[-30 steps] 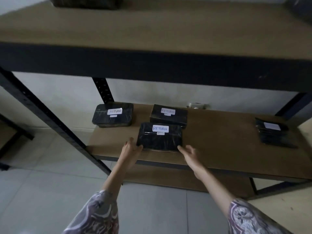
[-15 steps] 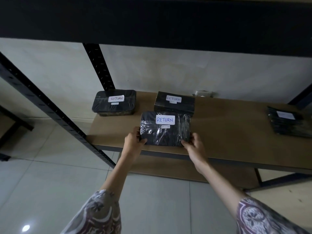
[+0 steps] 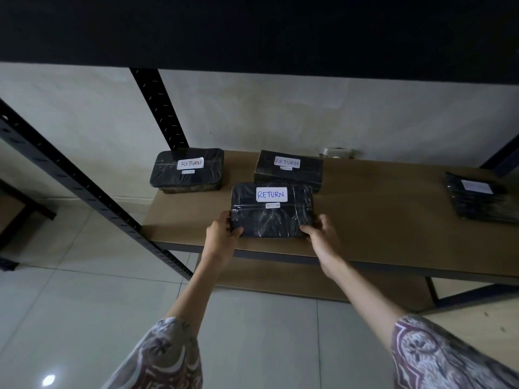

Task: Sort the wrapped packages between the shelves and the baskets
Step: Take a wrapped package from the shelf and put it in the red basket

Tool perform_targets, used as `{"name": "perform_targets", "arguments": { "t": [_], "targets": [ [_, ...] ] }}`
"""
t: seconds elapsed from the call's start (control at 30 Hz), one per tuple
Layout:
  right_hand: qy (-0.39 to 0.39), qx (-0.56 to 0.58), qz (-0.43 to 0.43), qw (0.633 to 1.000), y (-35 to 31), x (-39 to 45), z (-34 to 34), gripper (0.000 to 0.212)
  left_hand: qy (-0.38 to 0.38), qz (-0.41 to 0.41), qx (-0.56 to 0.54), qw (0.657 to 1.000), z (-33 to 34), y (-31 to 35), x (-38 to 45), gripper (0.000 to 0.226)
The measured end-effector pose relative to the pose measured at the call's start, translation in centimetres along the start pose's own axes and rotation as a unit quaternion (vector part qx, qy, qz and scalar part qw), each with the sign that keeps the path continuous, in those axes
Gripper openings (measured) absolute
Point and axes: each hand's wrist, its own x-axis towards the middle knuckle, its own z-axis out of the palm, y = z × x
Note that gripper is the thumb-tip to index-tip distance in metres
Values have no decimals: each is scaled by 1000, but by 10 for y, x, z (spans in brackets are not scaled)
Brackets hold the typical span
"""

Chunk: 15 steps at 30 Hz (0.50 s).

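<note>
Wrapped packages in black plastic sit on a low wooden shelf of a dark metal rack, seen from above by the person doing the sorting. The nearest package, with a white label reading "RETURN", is at the shelf's front edge, held between both hands. The left hand pinches its lower left corner, thumb on top; the right hand pinches its lower right corner the same way, so each grip is closed on this package. Whether it rests on the shelf or is just lifted off cannot be told. Behind it are two more "RETURN" packages: a rounded one to the back left, and a boxy one directly behind, just beside the held one. A flat dark package with an unreadable label lies well apart to the right. No basket is in view. Sorting looks unfinished: four packages remain here.
</note>
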Motion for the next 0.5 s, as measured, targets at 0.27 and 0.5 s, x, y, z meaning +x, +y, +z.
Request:
{"name": "perform_targets", "arguments": {
  "t": [0.27, 0.5],
  "targets": [
    [-5, 127, 46, 991, -11, -20, -24, 26, -21, 22, 9, 1000, -7, 19, -26, 20],
    [35, 198, 59, 978, -44, -83, -106, 16, -44, 106, 16, 993, -23, 82, -81, 28]
  ]
}}
